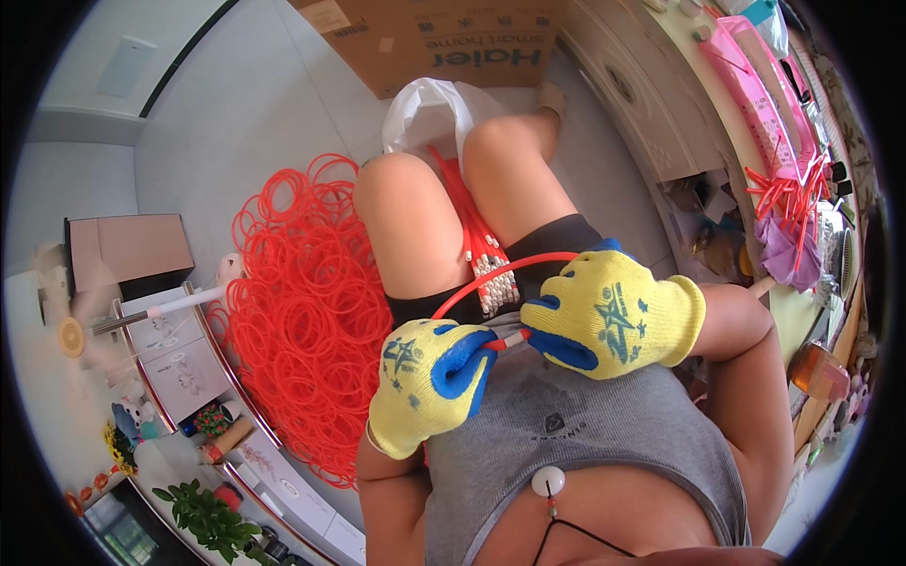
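Both my hands wear yellow knit gloves with blue coated palms and fingers. My left hand [434, 377] is closed on one end of a red tube [472, 285]. My right hand [609, 316] pinches the tube's other end, and the tube arches between the two hands. At the gap between my fingers the ends meet at a small whitish connector [514, 339]; how far they are pushed together cannot be made out. A bundle of red tubes [464, 200] lies between my thighs, with whitish fittings [497, 283] on its near ends.
Left of my legs a large heap of red tube rings [302, 349] covers the floor. A white plastic bag [429, 108] and cardboard box [444, 47] are ahead. On the right, a table carries a pink basket [755, 94], red tube pieces [788, 193] and purple cloth [791, 250]. Cabinets stand left.
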`<state>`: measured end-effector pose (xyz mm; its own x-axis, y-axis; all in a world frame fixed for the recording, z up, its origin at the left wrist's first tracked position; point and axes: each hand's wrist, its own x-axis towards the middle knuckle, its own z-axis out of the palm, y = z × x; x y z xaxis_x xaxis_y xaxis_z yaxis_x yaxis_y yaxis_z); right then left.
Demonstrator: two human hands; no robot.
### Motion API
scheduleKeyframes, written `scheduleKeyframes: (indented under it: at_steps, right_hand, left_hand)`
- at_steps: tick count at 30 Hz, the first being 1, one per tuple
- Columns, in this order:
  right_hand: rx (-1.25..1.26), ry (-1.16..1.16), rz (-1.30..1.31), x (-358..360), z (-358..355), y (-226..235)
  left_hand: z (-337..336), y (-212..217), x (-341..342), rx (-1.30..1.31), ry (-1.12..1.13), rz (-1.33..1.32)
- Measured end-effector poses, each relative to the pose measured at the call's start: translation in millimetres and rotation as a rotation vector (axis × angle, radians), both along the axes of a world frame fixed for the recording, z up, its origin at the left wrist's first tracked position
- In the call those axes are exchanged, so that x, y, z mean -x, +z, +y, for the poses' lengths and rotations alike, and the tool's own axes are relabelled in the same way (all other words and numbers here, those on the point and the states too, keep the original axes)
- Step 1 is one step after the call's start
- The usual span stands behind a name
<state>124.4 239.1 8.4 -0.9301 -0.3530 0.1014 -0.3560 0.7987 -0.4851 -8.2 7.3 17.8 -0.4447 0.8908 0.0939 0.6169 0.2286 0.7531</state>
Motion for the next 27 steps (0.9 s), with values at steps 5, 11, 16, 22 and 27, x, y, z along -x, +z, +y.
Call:
scheduleKeyframes:
  at_steps: [5,11,16,22,27]
  right_hand:
    - [-0.041,0.089,0.069,-7,1,-19]
    - [-0.119,0.117,0.236,-17,-3,-49]
    - [-0.06,0.171,0.022,-4,-4,-34]
    - [0.349,0.164,-0.035,44,6,-11]
    - [0.084,-0.116,0.226,80,41,-74]
  left_hand:
    - [0,-3,-5,0.093,-0.04,0.04]
    - [5,-10,-2,0.088,-0.132,-0.007]
    - [6,-11,-6,0.074,-0.143,-0.025]
    - [-21,-8,0,-0.006,0.109,0.136]
    - [-99,22,32,0.156,0.89,-0.332]
